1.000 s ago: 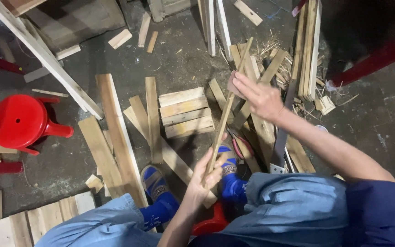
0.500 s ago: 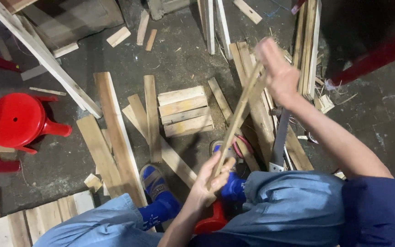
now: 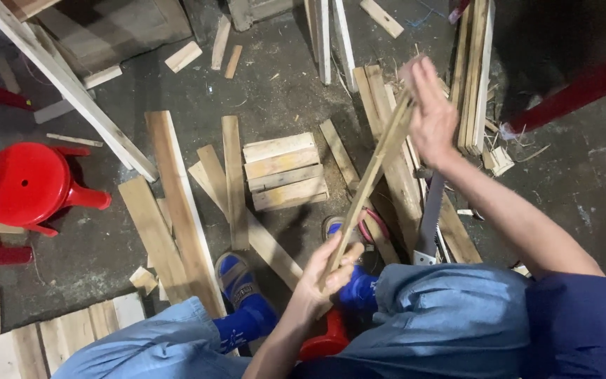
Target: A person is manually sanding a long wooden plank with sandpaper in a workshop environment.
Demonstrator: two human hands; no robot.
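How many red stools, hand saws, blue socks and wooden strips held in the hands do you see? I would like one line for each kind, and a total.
Red stools: 2, one standing at the left, one under the person
Hand saws: 1
Blue socks: 2
Wooden strips held: 1, in the left hand and right hand
Total: 6

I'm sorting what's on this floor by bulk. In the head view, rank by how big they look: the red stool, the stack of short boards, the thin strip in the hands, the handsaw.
1. Thin strip, longest, though nearest the camera.
2. Red stool and stack of short boards: alike, not ranked.
3. Handsaw, partly hidden, so unsure.
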